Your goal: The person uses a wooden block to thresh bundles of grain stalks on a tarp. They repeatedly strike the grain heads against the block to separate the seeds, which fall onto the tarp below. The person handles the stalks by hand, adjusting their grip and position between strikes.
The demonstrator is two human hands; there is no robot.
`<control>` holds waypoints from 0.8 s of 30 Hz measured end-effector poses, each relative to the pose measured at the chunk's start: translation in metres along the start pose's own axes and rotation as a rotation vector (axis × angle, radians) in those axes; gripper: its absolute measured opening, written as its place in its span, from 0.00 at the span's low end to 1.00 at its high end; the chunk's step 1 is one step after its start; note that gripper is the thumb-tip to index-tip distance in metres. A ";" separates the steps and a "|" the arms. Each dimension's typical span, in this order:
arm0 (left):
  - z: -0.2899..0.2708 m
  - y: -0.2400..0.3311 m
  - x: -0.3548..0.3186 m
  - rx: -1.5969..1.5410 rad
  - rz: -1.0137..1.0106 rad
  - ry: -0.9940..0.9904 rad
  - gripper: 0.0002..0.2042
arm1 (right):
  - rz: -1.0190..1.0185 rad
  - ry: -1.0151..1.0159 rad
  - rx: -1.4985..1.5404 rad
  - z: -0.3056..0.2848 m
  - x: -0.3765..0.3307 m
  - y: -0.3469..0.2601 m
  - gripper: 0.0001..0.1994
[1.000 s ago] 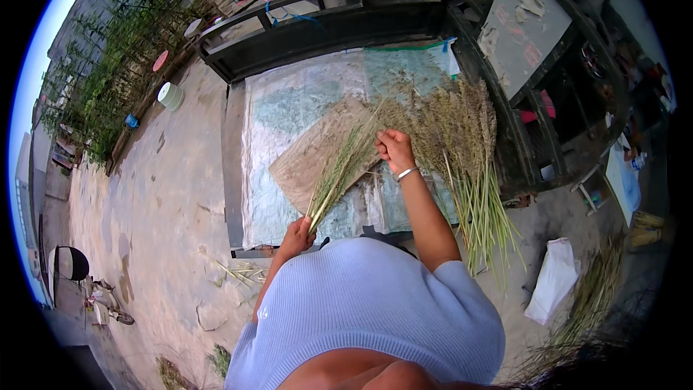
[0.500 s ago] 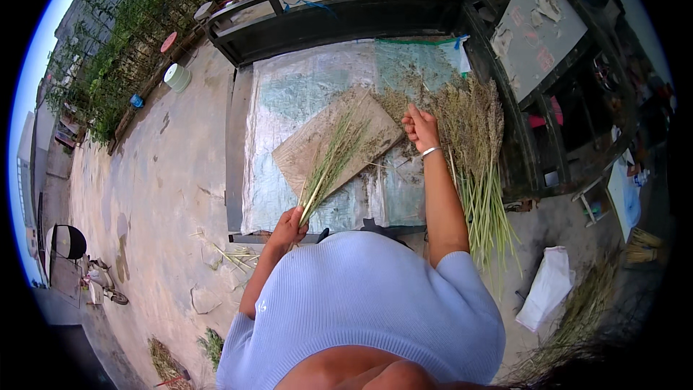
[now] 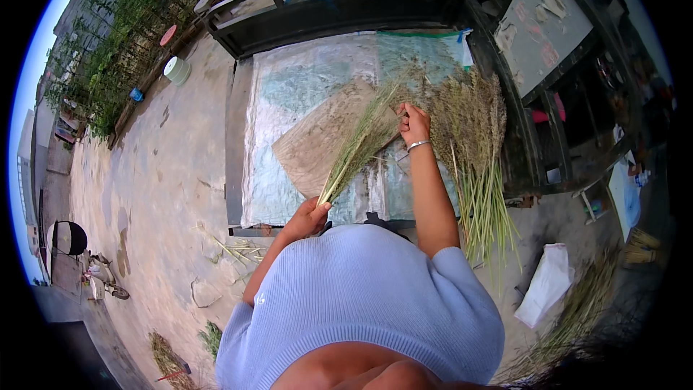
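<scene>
A thin bundle of green stalks (image 3: 351,157) with feathery seed heads slants up over the board. My left hand (image 3: 310,217) is closed round its lower ends, by the near edge of the platform. My right hand (image 3: 414,124), with a silver bracelet (image 3: 418,144) at the wrist, is beside the upper part of the bundle. Its fingers are curled closed, and what they hold, if anything, is too small to make out. Beneath the bundle, a flat wooden board (image 3: 307,146) lies at an angle, strewn with seed bits. A thick pile of stalks (image 3: 476,130) with brownish heads lies right of my right hand.
Pale woven sheeting (image 3: 278,79) covers the platform, bordered by dark metal rails (image 3: 339,11) at the back and right. Loose stalks (image 3: 242,249) lie on the concrete to the left. A white sack (image 3: 545,285) sits at lower right. A pale bucket (image 3: 177,71) stands near the plants.
My left hand has moved right and slightly up with the bundle, whose tops now reach close to my right hand. My right hand has shifted a little left.
</scene>
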State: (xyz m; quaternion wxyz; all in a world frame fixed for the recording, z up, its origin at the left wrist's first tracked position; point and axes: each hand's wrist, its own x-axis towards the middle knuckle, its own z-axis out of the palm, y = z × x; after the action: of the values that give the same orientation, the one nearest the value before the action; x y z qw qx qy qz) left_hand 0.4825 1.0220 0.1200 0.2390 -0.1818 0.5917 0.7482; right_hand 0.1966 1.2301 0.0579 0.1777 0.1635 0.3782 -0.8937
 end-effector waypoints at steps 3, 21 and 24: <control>-0.018 -0.013 -0.006 -0.050 -0.036 0.021 0.12 | -0.190 0.185 0.148 -0.043 0.032 -0.034 0.10; -0.012 0.004 0.014 -0.002 0.123 0.174 0.14 | 0.221 -0.548 -0.314 0.036 -0.121 0.092 0.05; -0.013 0.008 0.015 -0.047 0.083 0.211 0.12 | 0.261 -0.527 -0.258 0.038 -0.125 0.092 0.06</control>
State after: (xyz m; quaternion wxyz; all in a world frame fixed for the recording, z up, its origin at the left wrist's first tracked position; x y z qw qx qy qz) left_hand 0.4652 1.0095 0.1151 0.1396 -0.2404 0.6030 0.7477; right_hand 0.3411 1.1666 0.0799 0.4021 -0.0503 0.4050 -0.8196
